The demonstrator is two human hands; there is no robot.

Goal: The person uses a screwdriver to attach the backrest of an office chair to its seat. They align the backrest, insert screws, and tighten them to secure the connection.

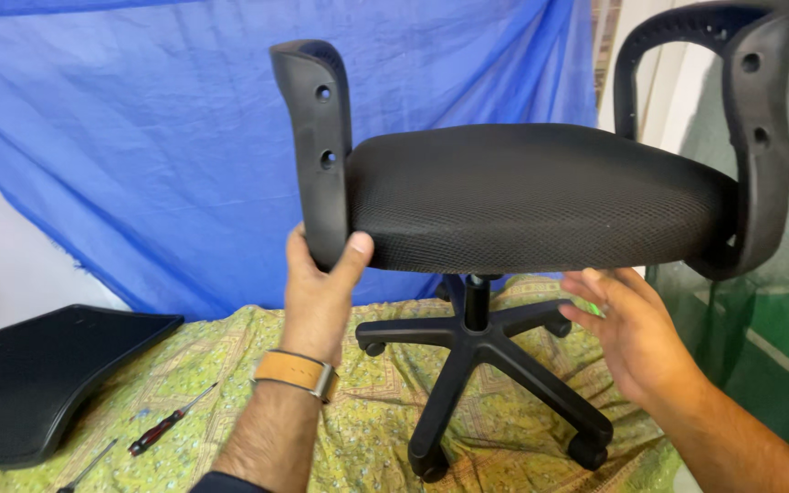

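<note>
A black office chair without a backrest stands on a patterned yellow-green cloth (230, 365). Its mesh seat (531, 192) rests on a column and a star base with castors (486, 365). My left hand (320, 292) grips the lower end of the left armrest (317, 146), thumb against the seat edge; a tan watch strap is on that wrist. My right hand (632, 329) is open, fingers spread, just under the seat's right front edge, not clearly touching it. The right armrest (751, 137) curves up at the far right.
The chair's black mesh backrest (38, 374) lies flat at the left on the cloth. A red-handled screwdriver (171, 422) and a second thin tool (89, 467) lie near it. A blue sheet (139, 137) hangs behind; green flooring (760, 347) lies at the right.
</note>
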